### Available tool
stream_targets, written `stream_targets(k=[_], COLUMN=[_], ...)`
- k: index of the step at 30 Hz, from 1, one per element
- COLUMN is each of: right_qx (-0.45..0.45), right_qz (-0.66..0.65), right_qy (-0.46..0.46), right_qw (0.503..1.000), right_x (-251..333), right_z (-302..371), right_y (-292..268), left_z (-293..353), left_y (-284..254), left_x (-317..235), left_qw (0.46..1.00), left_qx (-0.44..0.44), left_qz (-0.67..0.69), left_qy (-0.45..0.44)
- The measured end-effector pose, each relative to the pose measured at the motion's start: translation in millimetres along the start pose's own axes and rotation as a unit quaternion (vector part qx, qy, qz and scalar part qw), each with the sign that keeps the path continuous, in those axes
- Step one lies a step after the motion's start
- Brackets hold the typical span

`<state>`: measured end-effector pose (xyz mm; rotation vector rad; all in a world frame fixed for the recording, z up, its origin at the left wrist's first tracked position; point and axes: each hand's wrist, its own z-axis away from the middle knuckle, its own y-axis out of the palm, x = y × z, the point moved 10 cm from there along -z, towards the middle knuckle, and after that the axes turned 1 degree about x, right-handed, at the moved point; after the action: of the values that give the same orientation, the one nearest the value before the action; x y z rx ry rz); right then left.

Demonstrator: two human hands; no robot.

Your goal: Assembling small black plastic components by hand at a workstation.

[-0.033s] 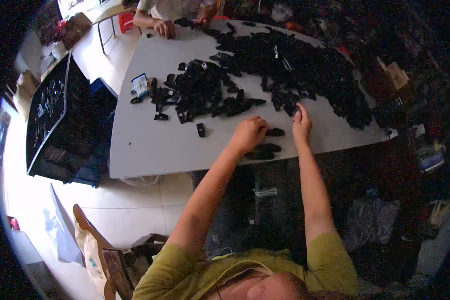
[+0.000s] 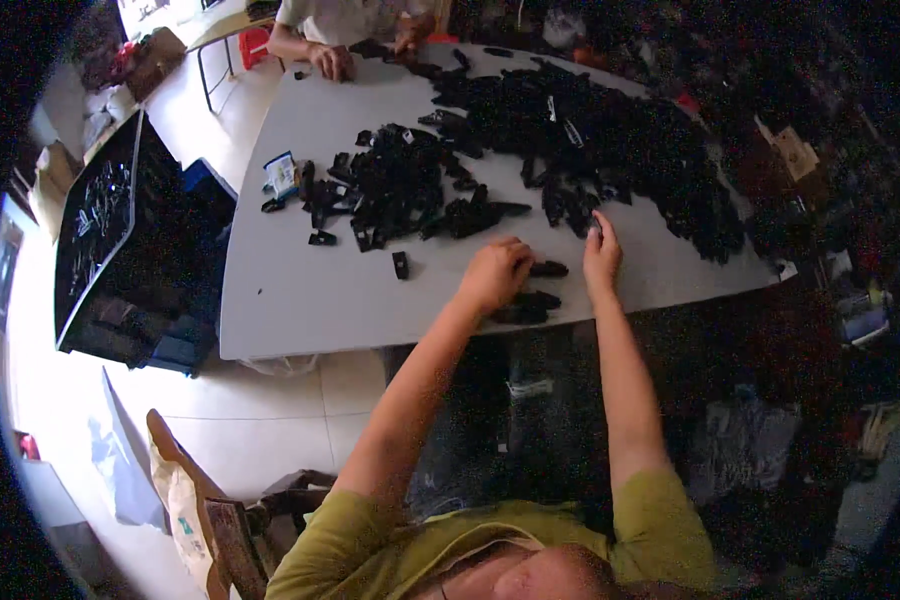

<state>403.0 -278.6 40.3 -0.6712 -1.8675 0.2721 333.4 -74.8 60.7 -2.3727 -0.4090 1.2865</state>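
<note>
My left hand (image 2: 500, 268) is curled at the near side of the grey table, its fingers closed on a small, elongated black piece (image 2: 548, 269) whose end sticks out to the right. Just below it lie more black pieces (image 2: 532, 307) near the table edge. Farther right, my right hand (image 2: 602, 258) is at the front of a cluster of black pieces (image 2: 570, 203). Its thumb and forefinger pinch together at a dark spot; what they hold is too small and dark to tell. A single short black piece (image 2: 401, 265) lies left of my left hand.
The grey table (image 2: 310, 300) bears a large black heap (image 2: 610, 130) at the far right and a smaller pile (image 2: 400, 185) at centre left, beside a small white-and-blue packet (image 2: 281, 174). Across the table are another person's hands (image 2: 331, 62). A dark bin (image 2: 100, 220) stands left.
</note>
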Motion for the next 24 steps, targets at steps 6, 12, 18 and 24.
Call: stream_targets(k=[6, 12, 18, 24], right_qx=[-0.019, 0.084, 0.086, 0.153], right_qz=[-0.01, -0.2, -0.12, -0.089], right_qy=[-0.047, 0.081, 0.019, -0.164], right_qw=[0.999, 0.973, 0.989, 0.97], right_x=[-33.5, -6.5, 25.5, 57.3], right_z=[5.4, 23.6, 26.9, 45.8], right_y=[2.4, 17.8, 2.5, 8.7], left_z=[7.1, 1.8, -59.6, -58.5], left_y=[5.8, -32.5, -4.5, -1.9], left_x=[-7.2, -36.4, -1.2, -16.3], left_qw=[0.999, 0.96, 0.872, 0.956], left_qx=[0.012, -0.088, 0.101, 0.001], left_qz=[-0.03, -0.259, -0.474, -0.294], left_qy=[0.017, 0.059, -0.071, 0.01])
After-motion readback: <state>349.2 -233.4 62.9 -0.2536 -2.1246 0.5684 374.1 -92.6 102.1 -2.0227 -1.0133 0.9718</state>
